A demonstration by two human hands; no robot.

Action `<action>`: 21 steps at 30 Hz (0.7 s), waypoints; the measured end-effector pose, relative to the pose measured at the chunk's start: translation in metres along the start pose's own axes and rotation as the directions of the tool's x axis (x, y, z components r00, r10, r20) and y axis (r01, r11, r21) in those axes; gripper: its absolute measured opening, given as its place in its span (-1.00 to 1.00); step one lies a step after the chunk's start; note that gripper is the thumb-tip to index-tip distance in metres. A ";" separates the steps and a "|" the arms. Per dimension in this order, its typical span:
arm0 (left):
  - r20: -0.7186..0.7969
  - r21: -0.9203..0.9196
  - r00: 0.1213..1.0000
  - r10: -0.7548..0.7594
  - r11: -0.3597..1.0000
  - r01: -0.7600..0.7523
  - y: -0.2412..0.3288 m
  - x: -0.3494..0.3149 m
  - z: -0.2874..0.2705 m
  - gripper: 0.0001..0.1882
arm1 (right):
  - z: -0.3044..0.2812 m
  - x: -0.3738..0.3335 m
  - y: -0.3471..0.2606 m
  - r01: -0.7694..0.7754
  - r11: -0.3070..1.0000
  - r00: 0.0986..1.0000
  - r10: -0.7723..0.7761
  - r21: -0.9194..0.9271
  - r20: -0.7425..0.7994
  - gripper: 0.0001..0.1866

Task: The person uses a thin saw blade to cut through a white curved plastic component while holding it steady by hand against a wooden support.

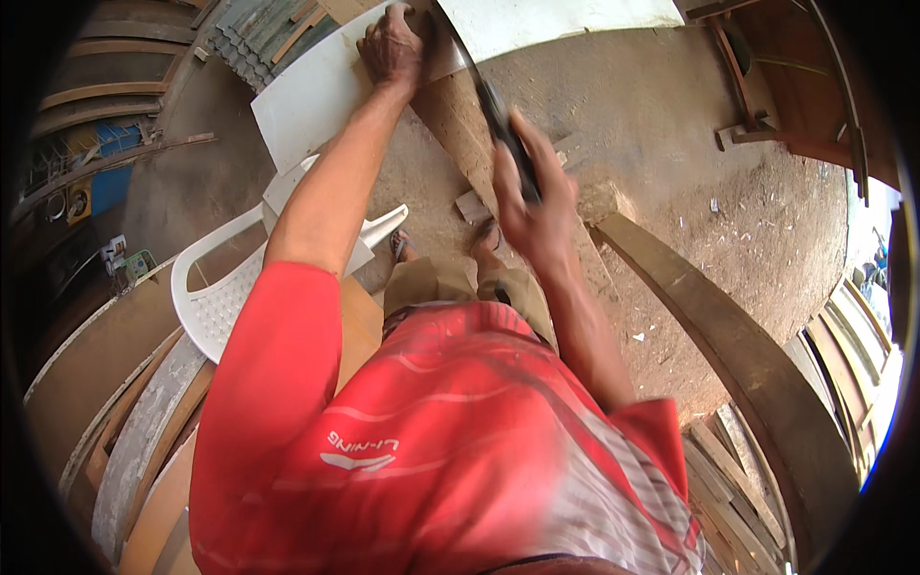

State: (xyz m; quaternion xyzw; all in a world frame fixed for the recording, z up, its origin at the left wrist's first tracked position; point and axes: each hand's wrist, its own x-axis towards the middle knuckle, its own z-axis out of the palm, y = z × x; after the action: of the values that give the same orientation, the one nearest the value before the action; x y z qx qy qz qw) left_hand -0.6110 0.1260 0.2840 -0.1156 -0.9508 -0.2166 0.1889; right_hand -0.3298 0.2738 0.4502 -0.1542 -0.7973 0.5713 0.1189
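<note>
My right hand (537, 206) is wrapped around the black handle of a handsaw (486, 91). The saw's long dark blade is seen nearly edge-on and runs up to the top of the view, alongside a white sheet (311, 105). My left hand (393, 50) bears down on that sheet with bent fingers, just left of the blade. Under the sheet a wooden plank (448, 120) slants down toward my feet. Whether the saw teeth touch the sheet cannot be made out, and the blade's far end is cut off by the frame.
A white plastic chair (216, 297) stands at my left, close to my forearm. A long curved-looking wooden beam (728, 326) extends along my right side. Stacked boards (125, 450) lie at lower left. Corrugated sheets (251, 48) are at upper left, and wood chips litter the dirt floor (709, 230).
</note>
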 end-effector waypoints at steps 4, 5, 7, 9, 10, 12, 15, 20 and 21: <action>0.035 0.079 0.998 -0.043 0.996 0.040 0.059 -0.007 -0.027 -0.66 | -0.059 -0.097 -0.018 0.081 0.994 0.995 -0.085 -0.076 -0.050 -0.50; 0.039 0.078 0.998 -0.056 0.996 0.053 0.065 -0.007 -0.032 -0.69 | -0.051 -0.088 -0.013 0.048 0.998 0.998 -0.049 -0.027 -0.037 -0.51; -0.006 0.022 1.000 -0.006 1.000 0.006 0.041 -0.006 -0.027 -0.70 | -0.018 -0.044 -0.003 0.004 1.000 1.000 -0.004 0.017 -0.003 -0.51; 0.005 0.001 1.000 0.019 1.000 -0.019 0.019 0.001 -0.014 -0.78 | 0.016 0.022 0.000 -0.011 1.000 1.000 0.010 0.022 0.021 -0.53; 0.022 0.008 0.999 0.025 1.000 -0.025 0.037 0.000 -0.016 -0.78 | 0.027 0.060 0.002 -0.018 1.000 1.000 0.018 0.013 0.006 -0.54; 0.058 0.037 0.998 0.020 0.999 -0.022 0.068 -0.008 -0.036 -0.78 | 0.037 0.091 0.012 0.248 0.968 0.963 -0.245 0.021 -0.109 -0.59; -0.002 0.025 1.000 0.006 1.000 -0.006 0.013 -0.014 -0.011 -0.69 | 0.022 0.040 -0.003 -0.014 1.000 0.999 0.013 0.015 0.044 -0.55; 0.008 0.010 0.999 -0.046 0.999 0.046 0.057 -0.008 -0.027 -0.68 | -0.045 -0.071 -0.024 -0.048 0.999 0.998 0.047 0.021 0.052 -0.51; 0.027 0.008 0.998 -0.064 0.998 0.064 0.068 -0.007 -0.035 -0.74 | -0.042 -0.070 -0.016 -0.012 1.000 0.999 0.013 -0.024 0.033 -0.49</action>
State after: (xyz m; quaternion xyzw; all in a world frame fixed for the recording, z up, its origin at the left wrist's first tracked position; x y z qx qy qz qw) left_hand -0.5733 0.1686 0.3356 -0.0873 -0.9573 -0.2176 0.1693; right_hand -0.2517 0.2789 0.4778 -0.1512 -0.8049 0.5649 0.1004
